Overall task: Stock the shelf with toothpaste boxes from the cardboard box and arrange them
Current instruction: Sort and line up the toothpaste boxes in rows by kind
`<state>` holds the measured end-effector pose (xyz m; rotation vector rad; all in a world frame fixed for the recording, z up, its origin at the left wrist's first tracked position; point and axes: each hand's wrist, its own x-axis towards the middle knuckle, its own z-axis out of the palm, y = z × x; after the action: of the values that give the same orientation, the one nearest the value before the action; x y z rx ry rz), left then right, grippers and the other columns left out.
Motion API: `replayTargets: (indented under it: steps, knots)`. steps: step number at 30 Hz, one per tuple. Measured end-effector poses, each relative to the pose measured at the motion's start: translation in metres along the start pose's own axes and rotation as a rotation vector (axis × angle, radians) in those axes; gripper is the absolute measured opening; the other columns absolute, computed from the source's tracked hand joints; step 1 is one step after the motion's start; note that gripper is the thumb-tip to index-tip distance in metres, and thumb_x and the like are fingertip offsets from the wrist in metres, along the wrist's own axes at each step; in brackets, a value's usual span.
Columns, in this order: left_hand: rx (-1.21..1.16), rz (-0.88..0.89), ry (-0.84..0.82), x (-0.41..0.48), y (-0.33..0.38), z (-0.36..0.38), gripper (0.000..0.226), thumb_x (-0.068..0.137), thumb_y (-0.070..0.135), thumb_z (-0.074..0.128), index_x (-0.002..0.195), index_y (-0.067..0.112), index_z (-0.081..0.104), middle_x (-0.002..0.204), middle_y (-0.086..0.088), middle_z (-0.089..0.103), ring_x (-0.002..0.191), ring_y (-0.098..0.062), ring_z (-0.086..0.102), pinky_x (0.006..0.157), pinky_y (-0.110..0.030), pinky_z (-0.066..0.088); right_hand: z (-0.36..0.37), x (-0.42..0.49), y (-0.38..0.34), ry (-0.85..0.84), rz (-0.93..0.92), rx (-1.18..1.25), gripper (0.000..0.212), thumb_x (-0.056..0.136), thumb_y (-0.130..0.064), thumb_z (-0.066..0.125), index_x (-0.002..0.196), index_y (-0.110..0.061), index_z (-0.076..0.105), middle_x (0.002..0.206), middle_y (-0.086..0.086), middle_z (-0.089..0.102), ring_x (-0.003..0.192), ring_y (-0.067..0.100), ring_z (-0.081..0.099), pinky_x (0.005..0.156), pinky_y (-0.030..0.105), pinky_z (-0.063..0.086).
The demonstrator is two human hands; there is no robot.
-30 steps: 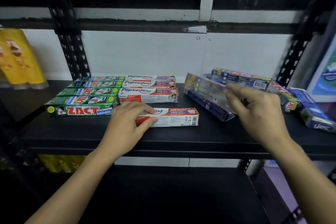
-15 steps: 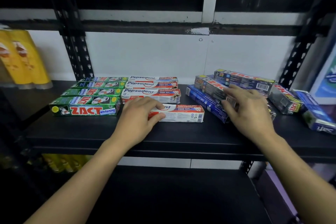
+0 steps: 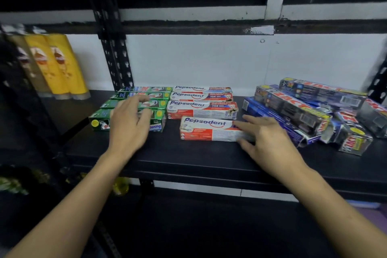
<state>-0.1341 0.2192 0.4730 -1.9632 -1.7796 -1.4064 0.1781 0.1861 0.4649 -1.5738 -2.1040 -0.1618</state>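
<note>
Spreading straight fingers across the right end of the front Pepsodent box [image 3: 207,130], the right hand [image 3: 270,144] is touching, not clamping, probably nudging it into line on the shelf [image 3: 188,159]; the left hand [image 3: 129,125] is hovering open over the green Zact boxes [image 3: 100,121], likely squaring them

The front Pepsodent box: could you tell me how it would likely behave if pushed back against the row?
The Pepsodent box lies flat on the shelf, so it should slide rather than roll or tip. Pushed only at its right end, where the right hand rests, it may pivot. Thin cardboard, it probably dents if squeezed.
</note>
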Motion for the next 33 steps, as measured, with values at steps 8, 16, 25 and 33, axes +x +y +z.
replayTargets:
  steps: [8,16,25,33]
  knots:
    - [0.105,0.078,-0.104,0.000,0.000,0.005,0.049,0.085,0.039,0.030,0.117,0.022,0.063,0.120,0.006,0.065,0.115,-0.014,0.053,0.108,-0.038,0.027,0.023,0.029,-0.017,0.029,0.023,0.022,0.044,0.085,-0.029,0.072,0.129,-0.028,0.064,0.136,0.002,0.060,0.123,0.032,0.050,0.104,0.040,0.042]
    - [0.150,0.039,-0.221,0.003,-0.007,0.009,0.066,0.076,0.056,0.029,0.130,0.029,0.057,0.142,0.008,0.053,0.136,-0.013,0.039,0.116,-0.038,0.017,0.013,0.026,-0.016,0.070,0.212,0.265,0.058,0.080,-0.025,0.073,0.135,-0.034,0.057,0.153,-0.002,0.040,0.135,0.020,0.046,0.114,0.034,0.032]
    - [0.214,-0.013,-0.372,0.004,-0.014,0.017,0.069,0.086,0.057,0.025,0.149,0.031,0.041,0.159,0.010,0.031,0.149,-0.012,0.016,0.119,-0.035,0.000,0.012,0.029,-0.013,-0.007,0.360,0.333,0.054,0.086,-0.029,0.069,0.138,-0.029,0.054,0.120,-0.003,0.068,0.084,0.011,0.053,0.086,0.027,0.039]
    - [0.239,-0.007,-0.382,0.003,-0.012,0.016,0.070,0.086,0.058,0.023,0.149,0.030,0.040,0.159,0.010,0.031,0.149,-0.012,0.017,0.120,-0.039,0.003,0.017,0.031,-0.011,-0.072,0.356,0.277,0.055,0.090,-0.039,0.064,0.142,-0.035,0.049,0.098,0.002,0.063,0.092,0.023,0.055,0.080,0.030,0.040]
